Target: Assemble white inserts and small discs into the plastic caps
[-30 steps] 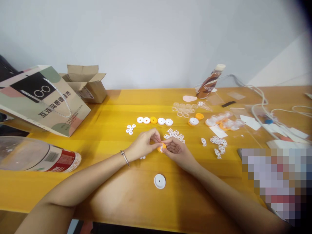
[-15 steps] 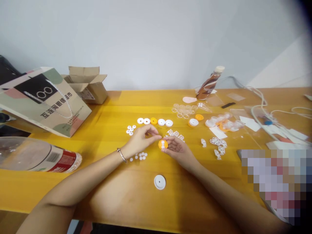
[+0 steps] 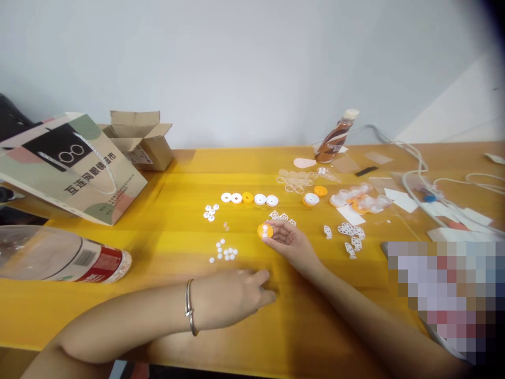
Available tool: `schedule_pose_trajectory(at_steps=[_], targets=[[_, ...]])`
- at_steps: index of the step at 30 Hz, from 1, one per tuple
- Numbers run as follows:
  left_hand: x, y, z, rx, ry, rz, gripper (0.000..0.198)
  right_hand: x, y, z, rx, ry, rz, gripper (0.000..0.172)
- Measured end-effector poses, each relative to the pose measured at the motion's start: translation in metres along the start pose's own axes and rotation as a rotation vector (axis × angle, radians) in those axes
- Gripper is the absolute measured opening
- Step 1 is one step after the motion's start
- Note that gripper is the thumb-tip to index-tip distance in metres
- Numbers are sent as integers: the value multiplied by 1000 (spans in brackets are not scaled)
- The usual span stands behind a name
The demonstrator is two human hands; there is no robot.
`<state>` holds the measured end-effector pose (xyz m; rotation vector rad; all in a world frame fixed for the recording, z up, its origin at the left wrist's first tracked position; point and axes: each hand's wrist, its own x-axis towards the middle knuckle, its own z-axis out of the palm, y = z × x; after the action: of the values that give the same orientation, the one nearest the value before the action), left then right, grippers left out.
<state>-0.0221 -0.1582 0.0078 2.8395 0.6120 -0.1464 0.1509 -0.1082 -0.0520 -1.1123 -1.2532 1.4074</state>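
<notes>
My right hand (image 3: 294, 242) is closed on the rim of a small round orange plastic piece (image 3: 260, 235), which has white parts in its middle. Lower on the table, my left hand (image 3: 240, 292) reaches palm down, slightly blurred. Two of its fingertips are apart with nothing visible between them; the other fingers are mostly hidden. The white disc seen there earlier is out of sight behind this hand. Small white round pieces (image 3: 229, 252) lie above the left hand. White openwork pieces (image 3: 279, 215) sit just beyond the right hand.
A row of white and orange discs (image 3: 248, 198) lies farther back, with clear rings (image 3: 298, 178) to its right. A plastic bottle (image 3: 59, 253), a paper bag (image 3: 74, 168) and an open carton (image 3: 152, 150) stand left. A drink bottle (image 3: 335, 139) and cables (image 3: 410, 181) are right.
My left hand has left the orange piece and come down toward me, over the spot where the white disc lay. My right hand keeps the orange piece in nearly the same place.
</notes>
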Motion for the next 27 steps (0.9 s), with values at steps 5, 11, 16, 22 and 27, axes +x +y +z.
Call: schedule_pose_trajectory(at_steps=[5, 11, 16, 22, 27], targets=[[4, -29, -19, -349, 60, 1, 16, -1, -1, -1, -12, 30, -15, 32], [14, -72, -33, -1034, 338, -133, 29, -4, -6, 0, -6, 150, -139, 32], [20, -80, -25, -1220, 455, -160, 27, -5, -5, 1, -32, 184, -180, 33], [23, -78, -18, -1253, 458, -147, 28, -5, -2, 2, -72, 138, -192, 33], [27, -75, -11, -1158, 532, -107, 27, -6, -2, 3, -82, 101, -190, 32]])
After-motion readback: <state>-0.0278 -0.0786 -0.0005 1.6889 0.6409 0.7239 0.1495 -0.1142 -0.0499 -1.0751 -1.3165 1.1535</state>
